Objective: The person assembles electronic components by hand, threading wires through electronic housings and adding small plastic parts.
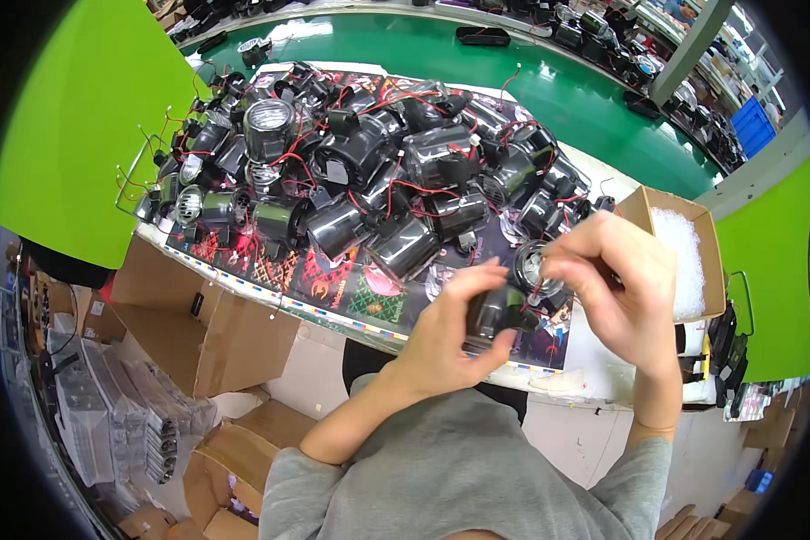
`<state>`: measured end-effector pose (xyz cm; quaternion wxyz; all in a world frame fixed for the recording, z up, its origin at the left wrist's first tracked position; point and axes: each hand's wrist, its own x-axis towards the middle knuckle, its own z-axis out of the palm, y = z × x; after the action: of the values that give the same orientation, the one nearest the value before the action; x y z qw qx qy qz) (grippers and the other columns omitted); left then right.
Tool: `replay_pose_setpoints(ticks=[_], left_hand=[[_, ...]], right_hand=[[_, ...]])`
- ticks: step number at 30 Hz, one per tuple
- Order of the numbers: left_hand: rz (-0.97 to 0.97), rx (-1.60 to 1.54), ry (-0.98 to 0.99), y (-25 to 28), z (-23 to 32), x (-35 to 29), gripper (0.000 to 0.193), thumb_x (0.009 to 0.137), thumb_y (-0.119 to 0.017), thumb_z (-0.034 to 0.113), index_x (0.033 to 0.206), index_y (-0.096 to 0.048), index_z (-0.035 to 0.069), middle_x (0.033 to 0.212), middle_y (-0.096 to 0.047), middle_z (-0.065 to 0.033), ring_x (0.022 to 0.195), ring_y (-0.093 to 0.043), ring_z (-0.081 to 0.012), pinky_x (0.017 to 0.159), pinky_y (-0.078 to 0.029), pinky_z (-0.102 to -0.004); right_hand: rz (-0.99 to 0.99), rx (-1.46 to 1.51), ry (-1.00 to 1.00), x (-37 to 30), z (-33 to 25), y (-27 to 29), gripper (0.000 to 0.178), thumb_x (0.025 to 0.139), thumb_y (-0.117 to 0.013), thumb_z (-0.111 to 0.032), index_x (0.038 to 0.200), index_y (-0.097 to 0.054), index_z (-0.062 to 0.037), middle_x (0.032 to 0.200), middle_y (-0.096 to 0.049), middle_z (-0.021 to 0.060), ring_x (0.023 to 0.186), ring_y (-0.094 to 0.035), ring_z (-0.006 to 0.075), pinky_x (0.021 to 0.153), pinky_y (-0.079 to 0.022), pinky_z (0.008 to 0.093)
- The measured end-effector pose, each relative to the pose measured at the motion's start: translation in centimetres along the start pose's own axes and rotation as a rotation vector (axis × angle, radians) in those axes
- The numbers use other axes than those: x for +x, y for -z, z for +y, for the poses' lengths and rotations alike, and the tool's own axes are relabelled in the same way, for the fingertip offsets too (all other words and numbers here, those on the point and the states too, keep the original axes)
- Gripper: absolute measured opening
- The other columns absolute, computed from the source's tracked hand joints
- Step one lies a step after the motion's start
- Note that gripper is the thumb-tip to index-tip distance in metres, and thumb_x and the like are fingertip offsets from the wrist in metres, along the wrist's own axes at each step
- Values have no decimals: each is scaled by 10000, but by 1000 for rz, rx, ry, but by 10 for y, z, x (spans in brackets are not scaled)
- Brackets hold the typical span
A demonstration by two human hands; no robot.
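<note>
My left hand (436, 346) is wrapped round a dark, glossy cylindrical housing (490, 315) with red wires, held just above the near edge of the workbench. To its right, my right hand (634, 283) is raised with thumb and forefinger pinched together, close to the red wires. Whatever sits in that pinch is too small to make out. Behind the fingers lies another unit with a clear round end (533, 266). Farther off, a large heap of similar black housings (337, 225) with red wires and small white connectors covers much of the printed mat (378, 304).
An open cardboard box (718, 286) of small white pieces stands on the bench's right end. Green panels (81, 117) rise on both sides. Beyond the heap runs a green surface (594, 85) with more black parts. Open cartons (166, 333) and wrapped stacks (108, 414) are at lower left.
</note>
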<state>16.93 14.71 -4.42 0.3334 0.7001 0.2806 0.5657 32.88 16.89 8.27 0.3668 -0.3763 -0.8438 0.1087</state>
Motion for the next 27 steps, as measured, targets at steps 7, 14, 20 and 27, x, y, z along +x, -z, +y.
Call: replay_pose_setpoints(ticks=[7, 14, 20, 27], left_hand=[[-202, 212, 124, -1, 7, 19, 363, 641, -718, 161, 984, -637, 74, 1079, -512, -143, 884, -553, -281, 761, -454, -370], [-60, 309, 23, -4, 1, 10, 292, 620, -714, 118, 880, -606, 41, 943, -587, -114, 1038, -556, -303, 896, -415, -393], [-37, 183, 291, 1, 17, 13, 363, 637, -698, 69, 978, -580, 25, 899, -616, -115, 852, -595, -253, 754, -470, -356], [-159, 293, 257, 6, 18, 11, 431, 707, -642, 115, 1117, -555, 20, 898, -531, -124, 784, -538, -268, 718, -449, -343]], right_hand=[[78, 38, -184, -12, 10, 5, 60, 757, -646, 1, 799, -604, 14, 705, -618, 88, 607, -610, 176, 534, -469, 256], [130, 101, -203, -18, 21, -7, 53, 774, -650, -8, 792, -606, 14, 694, -629, 70, 583, -594, 133, 528, -457, 232], [167, 208, -288, -19, 22, -13, 57, 805, -639, -24, 795, -602, 19, 698, -628, 47, 579, -564, 73, 520, -437, 193], [206, 172, -305, -18, 26, -19, 70, 819, -627, -24, 836, -588, 32, 718, -618, 46, 614, -558, 76, 546, -437, 190]])
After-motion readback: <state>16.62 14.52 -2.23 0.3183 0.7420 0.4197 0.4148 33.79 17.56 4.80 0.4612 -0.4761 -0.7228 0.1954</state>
